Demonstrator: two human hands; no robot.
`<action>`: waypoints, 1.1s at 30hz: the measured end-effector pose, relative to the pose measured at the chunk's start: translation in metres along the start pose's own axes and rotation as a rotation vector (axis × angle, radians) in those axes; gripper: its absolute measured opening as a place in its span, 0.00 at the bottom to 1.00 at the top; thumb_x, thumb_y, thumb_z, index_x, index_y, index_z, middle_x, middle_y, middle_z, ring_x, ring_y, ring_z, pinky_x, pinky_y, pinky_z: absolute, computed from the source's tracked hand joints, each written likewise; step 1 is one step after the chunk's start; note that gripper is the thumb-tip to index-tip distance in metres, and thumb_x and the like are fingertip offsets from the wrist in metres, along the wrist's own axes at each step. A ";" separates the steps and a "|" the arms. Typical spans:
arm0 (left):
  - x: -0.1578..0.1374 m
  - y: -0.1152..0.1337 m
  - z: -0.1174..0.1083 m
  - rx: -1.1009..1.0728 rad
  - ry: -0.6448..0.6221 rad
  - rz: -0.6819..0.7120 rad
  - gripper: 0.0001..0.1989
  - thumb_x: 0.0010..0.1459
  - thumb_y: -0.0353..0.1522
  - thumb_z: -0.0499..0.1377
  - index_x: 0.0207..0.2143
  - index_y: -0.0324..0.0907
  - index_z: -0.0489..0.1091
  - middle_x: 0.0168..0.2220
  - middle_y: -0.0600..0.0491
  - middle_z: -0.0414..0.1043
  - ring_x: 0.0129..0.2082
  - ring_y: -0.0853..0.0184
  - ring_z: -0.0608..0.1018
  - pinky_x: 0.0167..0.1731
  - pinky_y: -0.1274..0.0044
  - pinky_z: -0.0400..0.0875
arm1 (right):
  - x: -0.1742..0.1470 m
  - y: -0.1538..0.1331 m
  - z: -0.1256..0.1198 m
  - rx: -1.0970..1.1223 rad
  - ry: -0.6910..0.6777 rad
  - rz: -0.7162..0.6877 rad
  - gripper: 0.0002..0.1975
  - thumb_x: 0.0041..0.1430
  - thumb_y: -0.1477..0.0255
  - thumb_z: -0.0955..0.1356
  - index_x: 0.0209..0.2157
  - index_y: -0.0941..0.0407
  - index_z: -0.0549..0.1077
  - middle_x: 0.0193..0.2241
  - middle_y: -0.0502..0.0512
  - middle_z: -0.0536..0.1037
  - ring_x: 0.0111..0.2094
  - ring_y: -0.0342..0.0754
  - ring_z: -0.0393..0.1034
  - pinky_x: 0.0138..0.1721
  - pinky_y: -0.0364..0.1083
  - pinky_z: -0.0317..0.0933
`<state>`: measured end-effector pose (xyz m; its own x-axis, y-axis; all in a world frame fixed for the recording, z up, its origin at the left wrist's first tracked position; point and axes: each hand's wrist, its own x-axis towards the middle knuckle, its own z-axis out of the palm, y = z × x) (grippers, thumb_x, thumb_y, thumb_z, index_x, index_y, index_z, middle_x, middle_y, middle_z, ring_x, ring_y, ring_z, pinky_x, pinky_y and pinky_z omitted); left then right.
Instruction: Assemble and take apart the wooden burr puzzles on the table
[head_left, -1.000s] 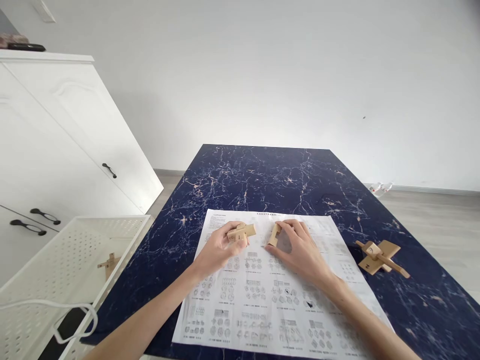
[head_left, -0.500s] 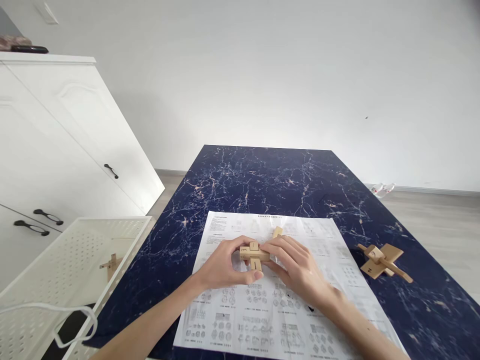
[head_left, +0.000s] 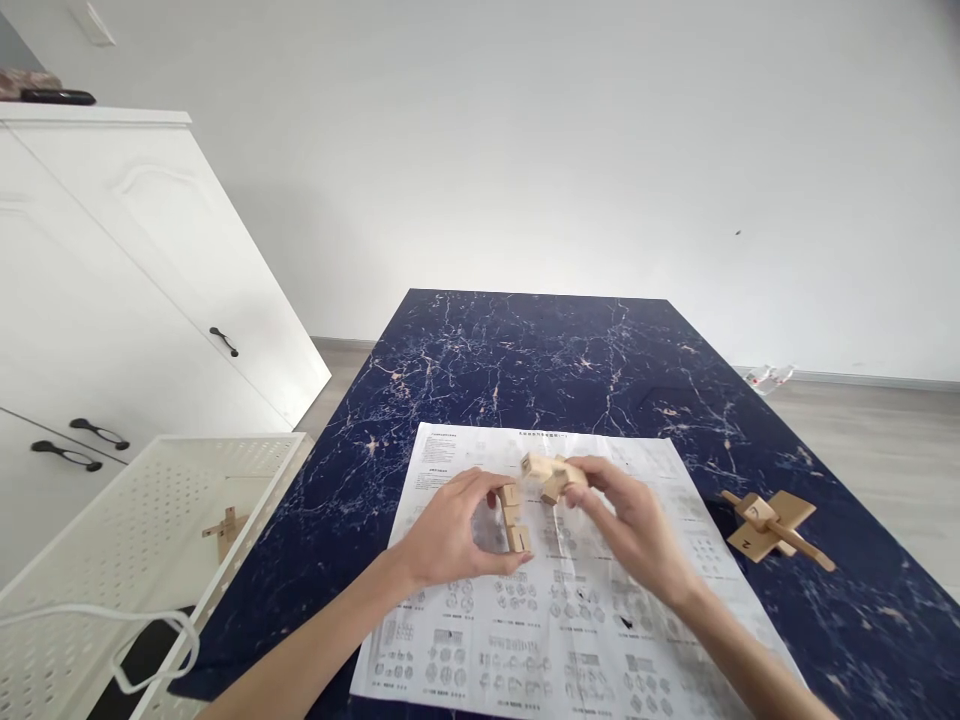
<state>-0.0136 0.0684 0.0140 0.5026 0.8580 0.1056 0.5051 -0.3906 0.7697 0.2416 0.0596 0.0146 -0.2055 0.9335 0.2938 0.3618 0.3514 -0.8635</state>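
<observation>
Between the thumb and fingers of my left hand (head_left: 450, 530) is a notched wooden puzzle piece (head_left: 513, 515), with a "1" mark on its near end. My right hand (head_left: 630, 515) grips more notched wooden puzzle pieces (head_left: 551, 475), a little blurred, just right of the first piece and apart from it. Fingers hide part of these pieces. Both hands are above a printed instruction sheet (head_left: 525, 620) covered with small diagrams. Off to the right, an assembled wooden puzzle (head_left: 776, 525) of crossed flat pieces lies on the table.
The blue marble-patterned table (head_left: 525, 360) stretches away to a pale wall. At left, a white perforated basket (head_left: 67, 590) holds a wooden piece (head_left: 225, 532) and a white cable (head_left: 82, 612). Behind it stands a white cabinet (head_left: 150, 260).
The joined puzzle has come apart. My right hand has lifted its pieces up and away to the right, while the left hand keeps the "1" piece nearly in place.
</observation>
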 end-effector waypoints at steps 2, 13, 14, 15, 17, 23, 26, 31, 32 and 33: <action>0.000 -0.004 0.001 0.065 0.053 0.006 0.34 0.53 0.47 0.74 0.57 0.46 0.69 0.50 0.47 0.76 0.52 0.51 0.77 0.56 0.58 0.72 | 0.004 0.004 -0.017 -0.014 0.049 0.079 0.19 0.75 0.53 0.65 0.49 0.53 0.77 0.36 0.57 0.81 0.37 0.54 0.77 0.39 0.51 0.74; -0.002 -0.022 0.002 0.201 0.106 -0.014 0.33 0.60 0.48 0.70 0.62 0.48 0.69 0.63 0.44 0.65 0.68 0.45 0.64 0.65 0.53 0.69 | 0.006 0.031 -0.072 -0.150 -0.426 0.380 0.28 0.71 0.44 0.62 0.29 0.52 0.72 0.24 0.51 0.72 0.23 0.47 0.63 0.27 0.48 0.60; -0.003 -0.022 0.002 0.204 0.101 -0.013 0.33 0.60 0.48 0.70 0.63 0.48 0.68 0.64 0.44 0.65 0.68 0.44 0.64 0.65 0.53 0.68 | 0.010 0.031 -0.070 -0.156 -0.462 0.377 0.28 0.71 0.44 0.63 0.29 0.52 0.73 0.24 0.51 0.73 0.23 0.47 0.64 0.26 0.48 0.61; -0.003 -0.022 0.002 0.209 0.097 -0.014 0.34 0.60 0.48 0.70 0.64 0.48 0.68 0.64 0.44 0.64 0.68 0.44 0.64 0.66 0.53 0.68 | 0.015 0.032 -0.068 -0.161 -0.478 0.367 0.27 0.71 0.45 0.63 0.31 0.52 0.75 0.25 0.53 0.75 0.23 0.47 0.66 0.26 0.48 0.61; -0.003 -0.022 0.002 0.219 0.088 -0.021 0.35 0.60 0.48 0.69 0.65 0.47 0.68 0.65 0.43 0.63 0.69 0.44 0.62 0.67 0.52 0.66 | 0.024 0.034 -0.060 -0.171 -0.464 0.344 0.25 0.70 0.45 0.64 0.37 0.52 0.78 0.26 0.54 0.78 0.24 0.49 0.70 0.25 0.48 0.63; -0.003 -0.022 0.002 0.246 0.070 -0.038 0.39 0.58 0.47 0.70 0.68 0.48 0.64 0.66 0.43 0.63 0.70 0.43 0.63 0.68 0.50 0.64 | 0.042 0.034 -0.028 -0.186 -0.417 0.320 0.19 0.71 0.53 0.65 0.48 0.53 0.77 0.30 0.55 0.83 0.27 0.51 0.76 0.28 0.49 0.67; -0.003 -0.021 0.001 0.237 0.037 -0.060 0.44 0.58 0.49 0.70 0.71 0.48 0.59 0.68 0.42 0.61 0.70 0.43 0.62 0.69 0.49 0.63 | 0.045 0.025 -0.014 -0.201 -0.443 0.279 0.20 0.74 0.56 0.63 0.54 0.53 0.77 0.26 0.52 0.81 0.26 0.50 0.75 0.28 0.48 0.65; -0.003 -0.022 0.001 0.214 0.017 -0.038 0.52 0.56 0.54 0.71 0.74 0.49 0.51 0.72 0.40 0.57 0.73 0.42 0.60 0.71 0.48 0.58 | 0.042 0.011 0.007 -0.152 -0.478 0.155 0.18 0.77 0.61 0.61 0.57 0.52 0.75 0.34 0.53 0.84 0.30 0.50 0.79 0.34 0.50 0.71; -0.003 -0.023 0.001 0.209 0.017 -0.031 0.54 0.55 0.55 0.71 0.74 0.49 0.50 0.72 0.40 0.57 0.73 0.42 0.60 0.71 0.48 0.58 | 0.040 0.010 0.010 -0.130 -0.473 0.148 0.18 0.77 0.62 0.60 0.59 0.52 0.73 0.37 0.54 0.85 0.32 0.50 0.79 0.35 0.50 0.72; -0.003 -0.023 0.001 0.204 0.019 -0.025 0.55 0.55 0.56 0.71 0.75 0.50 0.49 0.73 0.39 0.57 0.74 0.42 0.60 0.71 0.48 0.58 | 0.038 0.009 0.012 -0.111 -0.460 0.146 0.18 0.77 0.63 0.60 0.61 0.52 0.72 0.40 0.56 0.85 0.32 0.50 0.80 0.36 0.51 0.73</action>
<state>-0.0265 0.0745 -0.0050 0.4759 0.8737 0.1010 0.6499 -0.4267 0.6290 0.2264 0.0970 0.0130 -0.5169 0.8540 -0.0599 0.5064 0.2486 -0.8257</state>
